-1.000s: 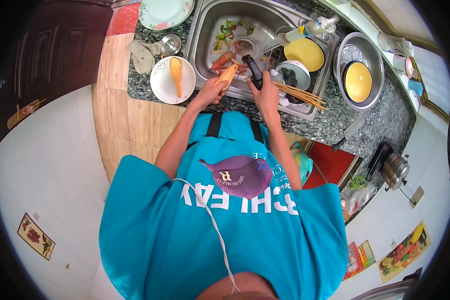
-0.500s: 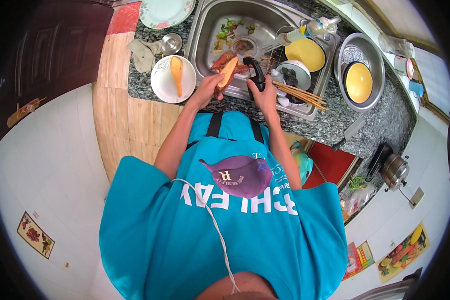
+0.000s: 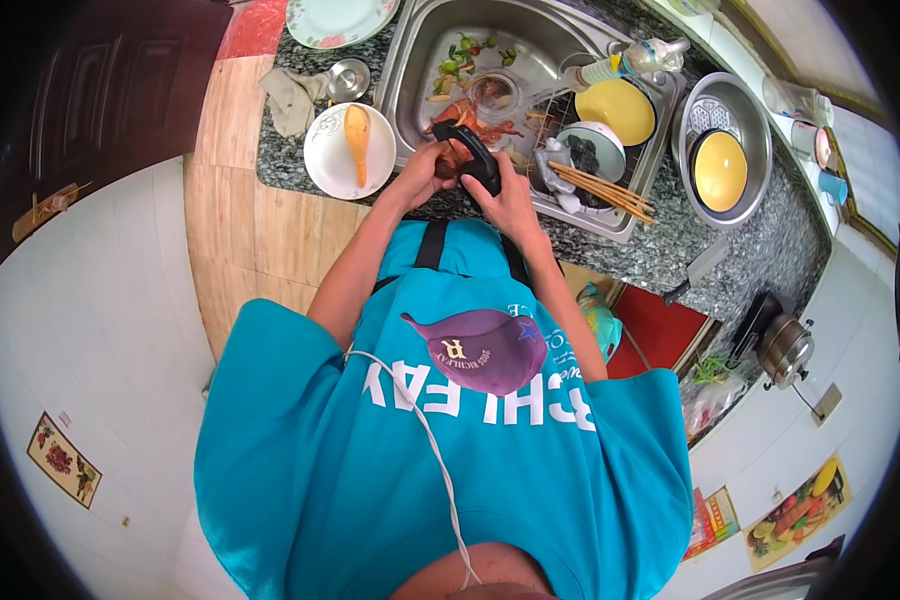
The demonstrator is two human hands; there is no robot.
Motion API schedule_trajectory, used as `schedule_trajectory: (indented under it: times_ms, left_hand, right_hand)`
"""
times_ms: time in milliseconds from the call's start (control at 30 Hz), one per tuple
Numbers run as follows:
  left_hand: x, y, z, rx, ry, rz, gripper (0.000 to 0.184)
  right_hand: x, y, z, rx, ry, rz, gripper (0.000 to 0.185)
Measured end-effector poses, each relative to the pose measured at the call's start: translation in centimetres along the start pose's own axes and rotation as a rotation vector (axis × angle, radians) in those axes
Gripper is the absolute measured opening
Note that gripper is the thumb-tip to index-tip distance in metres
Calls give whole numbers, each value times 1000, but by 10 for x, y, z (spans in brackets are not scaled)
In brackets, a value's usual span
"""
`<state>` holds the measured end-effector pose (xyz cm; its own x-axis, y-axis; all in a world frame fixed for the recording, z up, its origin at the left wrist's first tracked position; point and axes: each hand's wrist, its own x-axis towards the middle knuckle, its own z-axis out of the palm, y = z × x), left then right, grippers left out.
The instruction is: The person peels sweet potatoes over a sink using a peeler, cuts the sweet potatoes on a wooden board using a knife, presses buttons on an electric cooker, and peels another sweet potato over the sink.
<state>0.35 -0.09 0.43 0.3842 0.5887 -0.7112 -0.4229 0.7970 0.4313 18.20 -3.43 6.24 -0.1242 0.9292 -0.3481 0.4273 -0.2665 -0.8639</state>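
Over the near edge of the sink [image 3: 407, 30], my left hand [image 3: 419, 180] is closed around a partly peeled sweet potato [image 3: 451, 162], mostly covered by fingers and tool. My right hand [image 3: 507, 203] grips a black peeler [image 3: 478, 158], its head lying against the sweet potato. Reddish peelings [image 3: 490, 130] and green vegetable scraps [image 3: 458, 58] lie in the basin beyond my hands. To the left, a peeled sweet potato [image 3: 356, 140] rests in a white bowl [image 3: 319, 162].
Chopsticks [image 3: 600, 190], a yellow bowl [image 3: 615, 112] and a bottle [image 3: 655, 57] crowd the sink's right side. Farther right are a metal basin [image 3: 755, 180] and a knife [image 3: 707, 258]. A cloth [image 3: 290, 100], metal cup [image 3: 349, 80] and plate [image 3: 340, 20] lie left.
My right hand has moved left, bringing the peeler from beside the sweet potato onto it. My left hand has turned the sweet potato, so its peeled orange face no longer shows.
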Motion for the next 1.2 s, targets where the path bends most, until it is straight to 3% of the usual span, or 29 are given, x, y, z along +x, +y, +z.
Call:
schedule_trajectory:
  times_ms: [133,433,600,1200]
  left_hand:
    - [-2,-4,2,-120,44,-74,31]
    - [10,-11,-19,-60,-218,-61,42]
    - [14,-14,-8,-21,-59,33,46]
    - [-6,-5,19,113,176,79,43]
  right_hand:
    - [-2,0,-1,-6,25,-4,50]
    - [-2,9,3,4,75,-75,50]
    - [-3,5,-1,-1,80,-113,50]
    - [0,9,-3,-93,-14,-65,51]
